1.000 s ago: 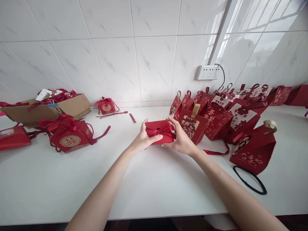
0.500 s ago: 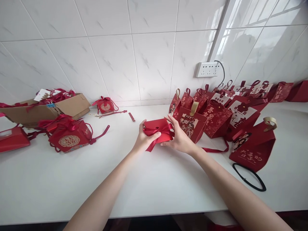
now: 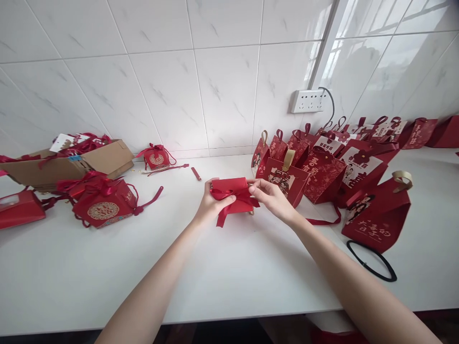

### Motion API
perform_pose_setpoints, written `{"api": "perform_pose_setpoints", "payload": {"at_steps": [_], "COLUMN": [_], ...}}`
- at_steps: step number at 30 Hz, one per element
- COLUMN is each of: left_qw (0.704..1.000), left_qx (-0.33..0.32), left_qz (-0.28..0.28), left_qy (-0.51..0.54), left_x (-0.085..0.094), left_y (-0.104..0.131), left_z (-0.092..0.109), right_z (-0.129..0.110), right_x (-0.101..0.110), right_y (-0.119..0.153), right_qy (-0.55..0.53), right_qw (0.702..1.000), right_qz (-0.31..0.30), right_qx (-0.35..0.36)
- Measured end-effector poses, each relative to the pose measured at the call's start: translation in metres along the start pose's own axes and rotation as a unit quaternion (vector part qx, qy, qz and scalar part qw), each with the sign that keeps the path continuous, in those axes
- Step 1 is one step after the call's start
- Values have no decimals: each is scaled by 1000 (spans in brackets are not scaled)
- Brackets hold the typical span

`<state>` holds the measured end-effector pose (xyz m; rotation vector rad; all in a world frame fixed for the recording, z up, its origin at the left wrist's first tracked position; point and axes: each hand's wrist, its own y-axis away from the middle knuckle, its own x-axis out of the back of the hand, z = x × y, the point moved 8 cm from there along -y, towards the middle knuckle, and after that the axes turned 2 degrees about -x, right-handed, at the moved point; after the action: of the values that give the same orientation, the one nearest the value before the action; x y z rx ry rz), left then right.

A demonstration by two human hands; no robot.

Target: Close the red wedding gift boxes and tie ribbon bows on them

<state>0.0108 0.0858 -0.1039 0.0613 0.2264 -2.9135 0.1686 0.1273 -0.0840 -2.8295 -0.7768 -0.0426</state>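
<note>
Over the middle of the white table I hold a small red gift box [image 3: 229, 184] with a dark red ribbon [image 3: 225, 215] tied round it in a bow. My left hand [image 3: 210, 203] grips the box's left side, its thumb pressed on the ribbon at the front. At the right side my right hand [image 3: 270, 196] pinches the ribbon's bow between thumb and fingers, near the box's upper right corner. Part of the ribbon hangs below the box. The box's back and underside are hidden.
Several red gift bags [image 3: 324, 174] with loop handles stand at the right, with a black ring-shaped band [image 3: 373, 262] in front. Left are a cardboard box [image 3: 107, 160] of ribbons, a red ribboned box [image 3: 103, 203] and a smaller one [image 3: 157, 156]. A socket strip [image 3: 308, 101] is on the tiled wall.
My right hand has shifted from spanning the box's right side to pinching the ribbon at its upper right. The box is slightly turned; my left hand still holds it.
</note>
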Motion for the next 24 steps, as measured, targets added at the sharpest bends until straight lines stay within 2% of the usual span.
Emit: {"api": "perform_pose_setpoints", "payload": {"at_steps": [3,10,13,15,17,19,21,24], "left_qw": [1000,999,999,999,999,999,999,999], "left_qx": [-2,-24,-22,-20,-19,-20,-19,-15], "left_qz": [-5,-16,-16,-15,-15,-11,-4,5], "left_qy": [-11,-44,-42,-40,-41,-44,-44,-46], "left_x": [0,-3,-5,-5,-5,-4,-3,-2], "left_y": [0,0,1,1,1,1,0,0], "left_z": [-2,2,4,5,5,5,5,4], "right_z": [-2,17,16,13,10,6,5,10], "right_x": [3,11,15,19,21,19,14,6], "right_y": [-2,-7,-7,-5,-3,-1,2,5], "right_qy": [55,-59,-73,-42,53,174,252,238], "right_qw": [998,993,991,994,993,977,957,955], "right_qz": [16,78,73,42,-19,-84,-128,-153], "right_qx": [12,-59,-80,-96,-107,-89,-64,-86]}}
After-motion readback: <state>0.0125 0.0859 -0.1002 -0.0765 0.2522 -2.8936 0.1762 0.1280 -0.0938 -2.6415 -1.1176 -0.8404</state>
